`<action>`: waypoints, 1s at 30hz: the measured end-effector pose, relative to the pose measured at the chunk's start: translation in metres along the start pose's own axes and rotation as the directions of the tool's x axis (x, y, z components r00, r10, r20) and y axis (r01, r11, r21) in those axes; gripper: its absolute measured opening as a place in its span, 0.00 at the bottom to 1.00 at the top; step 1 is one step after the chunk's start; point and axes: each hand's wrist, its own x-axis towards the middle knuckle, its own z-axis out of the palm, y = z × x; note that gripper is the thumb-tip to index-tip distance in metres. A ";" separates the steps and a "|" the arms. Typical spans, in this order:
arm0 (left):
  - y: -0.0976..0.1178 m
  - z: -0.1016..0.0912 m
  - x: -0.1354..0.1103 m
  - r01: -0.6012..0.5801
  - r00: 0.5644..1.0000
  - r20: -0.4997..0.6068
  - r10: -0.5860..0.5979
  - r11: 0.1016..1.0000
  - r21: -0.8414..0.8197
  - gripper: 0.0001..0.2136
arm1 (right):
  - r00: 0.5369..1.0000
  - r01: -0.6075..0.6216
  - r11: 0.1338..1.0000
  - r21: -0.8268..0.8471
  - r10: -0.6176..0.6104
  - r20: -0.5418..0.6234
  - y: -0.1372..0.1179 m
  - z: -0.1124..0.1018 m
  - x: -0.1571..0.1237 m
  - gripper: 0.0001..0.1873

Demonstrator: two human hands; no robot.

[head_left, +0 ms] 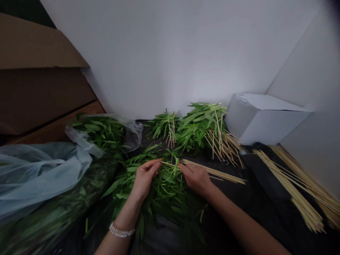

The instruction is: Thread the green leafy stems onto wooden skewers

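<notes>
A thin bamboo skewer (169, 163) spans the gap between my two hands. My left hand (145, 176) pinches its left end between thumb and fingertips. My right hand (196, 177) is closed round its other end, where pale green stems (176, 165) cross the stick; whether it pierces them I cannot tell. Beneath both hands spreads a loose heap of long-leaved green stalks (163, 191). Just beyond my right hand lie several bare skewers (228, 176) on the dark surface.
At the back are a large bunch of skewered greens (199, 124) and a smaller one (164, 124). Clear plastic bags of leaves (53, 170) fill the left, below a cardboard box (39, 95). On the right stand a white box (260, 118) and long skewer bundles (294, 191).
</notes>
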 end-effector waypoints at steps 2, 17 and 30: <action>-0.001 -0.001 0.000 -0.008 1.000 -0.016 0.008 0.999 0.035 0.14 | 1.000 0.000 1.000 -0.004 0.000 0.004 0.000 0.000 0.000 0.17; 0.006 0.004 -0.001 0.092 0.996 0.019 -0.091 0.986 -0.136 0.14 | 0.999 0.024 1.000 -0.007 -0.024 -0.023 -0.004 0.001 0.000 0.16; 0.007 0.002 -0.001 0.194 0.979 0.090 -0.181 0.966 -0.171 0.13 | 0.999 0.029 1.000 0.000 -0.029 -0.024 -0.005 0.001 0.000 0.17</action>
